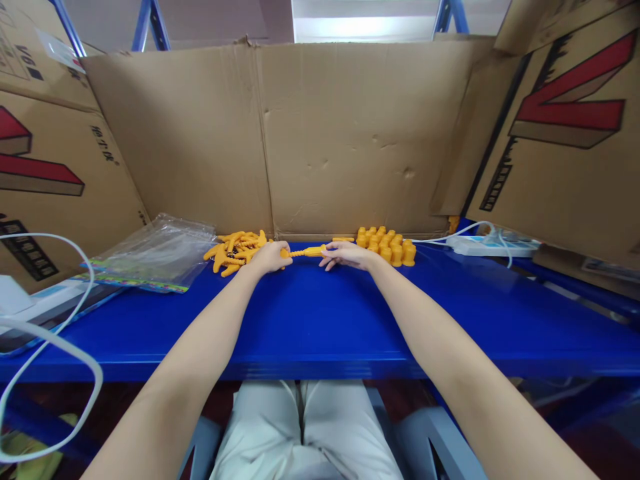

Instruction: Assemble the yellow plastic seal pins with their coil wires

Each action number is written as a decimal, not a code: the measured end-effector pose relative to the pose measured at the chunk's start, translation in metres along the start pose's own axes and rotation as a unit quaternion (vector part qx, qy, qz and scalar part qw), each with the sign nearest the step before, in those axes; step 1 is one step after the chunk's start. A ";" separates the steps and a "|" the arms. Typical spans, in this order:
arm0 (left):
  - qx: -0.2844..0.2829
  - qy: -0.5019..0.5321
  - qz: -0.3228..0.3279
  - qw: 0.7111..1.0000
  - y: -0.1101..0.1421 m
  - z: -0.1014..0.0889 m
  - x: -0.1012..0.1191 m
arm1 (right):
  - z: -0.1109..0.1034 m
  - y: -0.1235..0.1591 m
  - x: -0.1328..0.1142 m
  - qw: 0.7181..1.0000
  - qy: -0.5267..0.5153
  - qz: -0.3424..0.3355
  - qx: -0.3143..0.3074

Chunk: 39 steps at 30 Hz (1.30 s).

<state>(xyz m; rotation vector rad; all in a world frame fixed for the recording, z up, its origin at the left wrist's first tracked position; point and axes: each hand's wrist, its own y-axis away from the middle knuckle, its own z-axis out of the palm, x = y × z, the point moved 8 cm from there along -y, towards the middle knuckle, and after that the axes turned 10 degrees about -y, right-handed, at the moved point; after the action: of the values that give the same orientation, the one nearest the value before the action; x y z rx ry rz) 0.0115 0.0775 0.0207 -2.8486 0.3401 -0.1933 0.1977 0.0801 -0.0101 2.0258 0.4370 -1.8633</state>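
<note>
Above the blue table a slim orange plastic rod (314,251) lies level between my two hands. Its left part looks ribbed or twisted, and its right part is thicker and smooth. My left hand (271,257) is closed around the left end, with a bit of orange showing at the fingertips. My right hand (346,255) pinches the right end, its other fingers loosely curled. Whether the rod is one piece or two joined parts I cannot tell. Beside my left hand is a loose pile of curved, branched orange pieces (233,251). Orange cup-shaped pieces (397,253) stand in rows beyond my right wrist.
Clear plastic bags (155,257) lie on the left of the blue table (320,320). A cardboard wall (350,140) closes off the back, with cardboard boxes on both sides. A white power strip (493,245) sits at right; a white cable (93,360) loops at left.
</note>
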 end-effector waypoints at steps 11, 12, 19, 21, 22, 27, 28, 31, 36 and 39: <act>-0.004 -0.015 0.008 1.000 0.000 -0.001 0.001 | 0.001 -0.006 0.003 0.998 0.041 0.022 0.031; -0.007 -0.013 0.006 1.000 0.000 -0.001 0.001 | 0.001 -0.006 0.003 0.998 0.040 0.023 0.031; -0.021 -0.005 -0.012 1.000 0.000 0.001 0.000 | 0.000 -0.008 0.006 1.000 0.003 0.008 0.007; -0.019 -0.008 -0.012 1.000 0.000 0.001 0.000 | 0.000 -0.010 0.007 1.000 -0.017 0.000 -0.008; -0.018 -0.007 -0.012 1.000 0.000 0.000 0.000 | -0.001 -0.010 0.008 1.000 -0.025 -0.002 -0.010; -0.015 0.001 -0.009 1.000 0.002 -0.001 0.001 | -0.002 -0.010 0.006 1.000 -0.009 0.000 -0.007; -0.017 0.002 -0.008 1.000 0.002 -0.001 0.002 | -0.001 -0.009 0.006 1.000 -0.002 0.002 -0.003; -0.017 -0.003 -0.004 1.000 0.003 -0.003 0.004 | 0.000 -0.008 0.004 1.000 0.007 0.009 0.014; -0.016 -0.015 -0.001 1.000 0.004 -0.004 0.006 | 0.001 -0.008 0.005 0.999 0.023 0.018 0.016; -0.017 -0.007 -0.002 1.000 0.004 -0.004 0.006 | 0.002 -0.009 0.006 1.000 0.011 0.004 -0.012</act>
<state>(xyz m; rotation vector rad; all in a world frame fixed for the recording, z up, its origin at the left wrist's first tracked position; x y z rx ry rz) 0.0153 0.0712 0.0240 -2.8824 0.3366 -0.1697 0.1921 0.0875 -0.0169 2.0323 0.4551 -1.8240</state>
